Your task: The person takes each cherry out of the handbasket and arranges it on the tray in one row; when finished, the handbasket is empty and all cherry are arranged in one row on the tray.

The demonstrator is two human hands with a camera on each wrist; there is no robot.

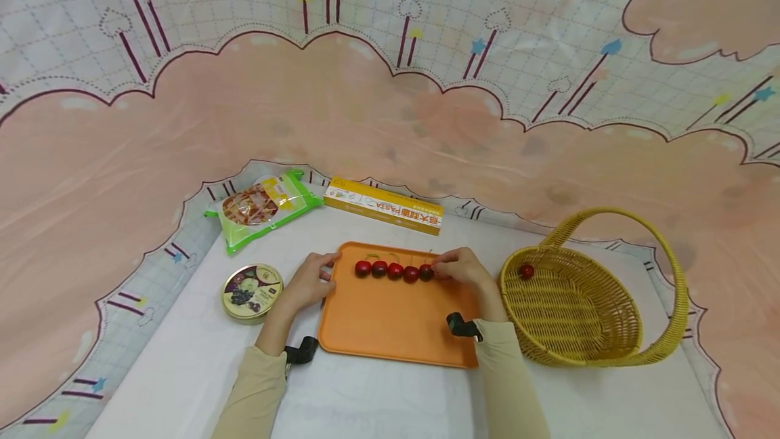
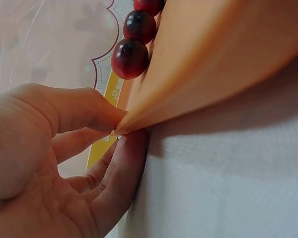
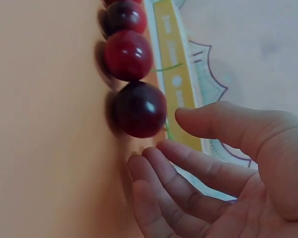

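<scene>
An orange tray (image 1: 390, 324) lies on the white cloth, with several dark red cherries in a straight row near its far edge. My left hand (image 1: 307, 284) pinches the tray's left rim; the left wrist view shows the thumb above and fingers below. At the row's right end is a darker cherry (image 3: 141, 109) with a green stem. Beside it is my right hand (image 1: 466, 268), thumb and fingers apart. In the right wrist view a small gap shows between the fingertips and that cherry.
To the right stands a yellow wicker basket (image 1: 569, 354) with a tall handle and one cherry (image 1: 527, 271) inside. A round tin (image 1: 251, 292) sits left of the tray. Behind are a green food packet (image 1: 265, 208) and a yellow pasta box (image 1: 382, 205).
</scene>
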